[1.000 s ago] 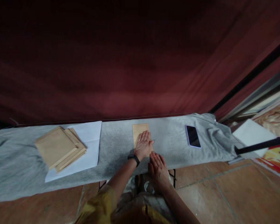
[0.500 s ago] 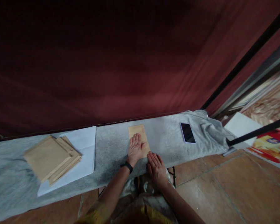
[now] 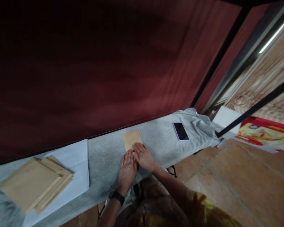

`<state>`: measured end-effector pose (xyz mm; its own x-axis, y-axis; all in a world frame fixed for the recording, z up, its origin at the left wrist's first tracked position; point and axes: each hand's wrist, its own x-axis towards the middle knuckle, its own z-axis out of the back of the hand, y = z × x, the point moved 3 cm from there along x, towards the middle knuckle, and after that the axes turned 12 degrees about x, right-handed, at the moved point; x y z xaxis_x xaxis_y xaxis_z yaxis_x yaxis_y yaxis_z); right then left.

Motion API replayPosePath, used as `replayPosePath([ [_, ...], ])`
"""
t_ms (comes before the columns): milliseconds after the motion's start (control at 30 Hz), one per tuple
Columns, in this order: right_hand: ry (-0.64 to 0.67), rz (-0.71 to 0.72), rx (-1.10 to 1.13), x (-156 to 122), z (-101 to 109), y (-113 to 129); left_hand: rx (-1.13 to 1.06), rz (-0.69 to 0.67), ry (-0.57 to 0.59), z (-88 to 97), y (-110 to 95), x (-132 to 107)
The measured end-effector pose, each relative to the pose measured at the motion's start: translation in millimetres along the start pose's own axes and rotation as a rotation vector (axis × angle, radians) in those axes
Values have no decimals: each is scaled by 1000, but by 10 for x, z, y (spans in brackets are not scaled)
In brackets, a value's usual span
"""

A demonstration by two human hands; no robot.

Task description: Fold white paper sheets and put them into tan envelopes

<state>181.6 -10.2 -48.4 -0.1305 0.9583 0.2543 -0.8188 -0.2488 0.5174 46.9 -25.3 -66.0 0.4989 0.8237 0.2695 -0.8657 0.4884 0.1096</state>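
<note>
A small brown paper envelope (image 3: 132, 138) lies on the grey cloth in front of me, with faint red print near its far right corner. My left hand (image 3: 127, 171), with a black band on the wrist, rests flat at its near left side, fingers stretched forward. Flat across its near right part lies my right hand (image 3: 144, 156), fingertips pointing left and close to the left fingers. Both hands cover the envelope's near end. To the left, a pile of larger brown envelopes (image 3: 29, 181) sits on white paper (image 3: 81, 171).
The grey cloth (image 3: 104, 167) covers a long, narrow bench. A phone (image 3: 181, 131) lies on it at the right. Behind hangs a dark red curtain (image 3: 123, 104). Black metal bars (image 3: 217, 63) and a red and yellow box (image 3: 267, 134) stand at the right, above the tiled floor (image 3: 217, 179).
My left hand has slid back from the envelope's middle to its near left side. My right hand has moved up onto the envelope. The view has turned, shifting the bench leftward.
</note>
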Motion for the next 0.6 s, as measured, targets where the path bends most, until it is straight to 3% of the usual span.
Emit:
replayPosePath([
  [167,-1,-38,-63,197,-68,-48,-1,-29,-9,13,-5,10],
  [433,-88,-176,-87,90,-105,-121,-11,45,-16,28,-45,29],
  [600,-154,-170,-68,57,-102,-128,-23,82,-51,0,-58,13],
])
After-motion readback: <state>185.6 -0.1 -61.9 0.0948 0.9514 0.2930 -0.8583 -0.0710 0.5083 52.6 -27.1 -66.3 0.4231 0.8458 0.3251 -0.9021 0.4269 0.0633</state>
